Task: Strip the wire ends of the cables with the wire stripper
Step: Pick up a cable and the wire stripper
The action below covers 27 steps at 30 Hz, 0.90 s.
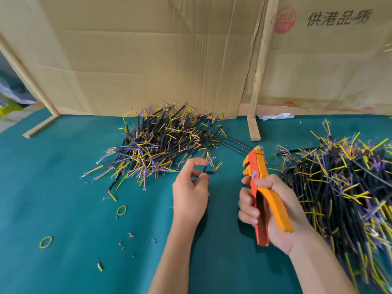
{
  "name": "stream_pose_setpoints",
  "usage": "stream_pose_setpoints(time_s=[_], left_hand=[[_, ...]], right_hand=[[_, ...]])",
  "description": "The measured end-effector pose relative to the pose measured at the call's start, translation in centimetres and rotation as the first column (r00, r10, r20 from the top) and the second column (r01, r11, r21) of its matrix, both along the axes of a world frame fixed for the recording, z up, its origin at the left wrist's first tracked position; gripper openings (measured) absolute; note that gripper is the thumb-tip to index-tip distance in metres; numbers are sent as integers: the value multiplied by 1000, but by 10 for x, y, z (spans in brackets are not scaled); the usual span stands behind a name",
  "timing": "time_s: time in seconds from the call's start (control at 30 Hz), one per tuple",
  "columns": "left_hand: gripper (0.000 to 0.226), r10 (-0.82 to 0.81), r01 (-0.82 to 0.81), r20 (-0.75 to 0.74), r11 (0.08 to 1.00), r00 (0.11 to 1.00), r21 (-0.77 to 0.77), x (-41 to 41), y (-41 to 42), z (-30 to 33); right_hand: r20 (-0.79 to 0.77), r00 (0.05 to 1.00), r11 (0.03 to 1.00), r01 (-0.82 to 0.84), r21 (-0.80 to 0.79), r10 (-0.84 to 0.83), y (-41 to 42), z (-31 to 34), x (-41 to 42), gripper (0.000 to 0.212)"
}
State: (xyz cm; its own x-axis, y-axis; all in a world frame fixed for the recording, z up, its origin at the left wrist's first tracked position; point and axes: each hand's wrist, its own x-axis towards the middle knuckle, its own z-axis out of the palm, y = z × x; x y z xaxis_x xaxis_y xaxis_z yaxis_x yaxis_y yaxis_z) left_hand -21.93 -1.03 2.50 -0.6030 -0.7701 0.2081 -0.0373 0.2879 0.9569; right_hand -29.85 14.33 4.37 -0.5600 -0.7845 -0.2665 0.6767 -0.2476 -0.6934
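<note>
Green cloth covers the surface. The left hand pinches one short black cable between thumb and fingertips, its coloured wire ends pointing up and away, just in front of the centre cable pile. The right hand has its grip closed round the handles of the orange and yellow wire stripper, held upright with its head apart from the cable. A second cable pile lies to the right. Two rubber bands and small insulation scraps lie at left. Cardboard sheets stand behind.
</note>
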Motion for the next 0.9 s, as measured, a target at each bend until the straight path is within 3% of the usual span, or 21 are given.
stream_pose_setpoints(time_s=[0.1, 0.17, 0.33, 0.43, 0.57, 0.73, 0.9], left_hand=[[16, 25, -24, 6, 996, 1000, -85, -1, 3, 0], [16, 25, -27, -10, 991, 1000, -134, -1, 3, -1], [20, 72, -69, 5, 975, 997, -213, -1, 0, -2], [21, 65, -58, 24, 973, 998, -224, 0, 1, -3], [22, 78, -63, 53, 968, 996, -243, -1, -1, -6], [21, 72, -56, 50, 962, 996, -266, 0, 2, -1], [22, 177, -184, -51, 965, 983, -188, 1, 0, -1]], right_hand=[[-15, 999, 999, -32, 31, 32, -1, 1, 0, 51], [5, 999, 999, -36, 19, 36, -2, 0, 0, 62], [-8, 983, 972, -181, -152, 182, 2, -4, 3, 50], [-15, 977, 971, -213, -112, 213, 3, 0, 5, 47], [73, 990, 993, -116, -33, 118, 6, 2, 3, 54], [45, 997, 996, -63, 62, 60, 8, 7, 4, 62], [-30, 981, 981, -189, 46, 190, 10, 6, 6, 48]])
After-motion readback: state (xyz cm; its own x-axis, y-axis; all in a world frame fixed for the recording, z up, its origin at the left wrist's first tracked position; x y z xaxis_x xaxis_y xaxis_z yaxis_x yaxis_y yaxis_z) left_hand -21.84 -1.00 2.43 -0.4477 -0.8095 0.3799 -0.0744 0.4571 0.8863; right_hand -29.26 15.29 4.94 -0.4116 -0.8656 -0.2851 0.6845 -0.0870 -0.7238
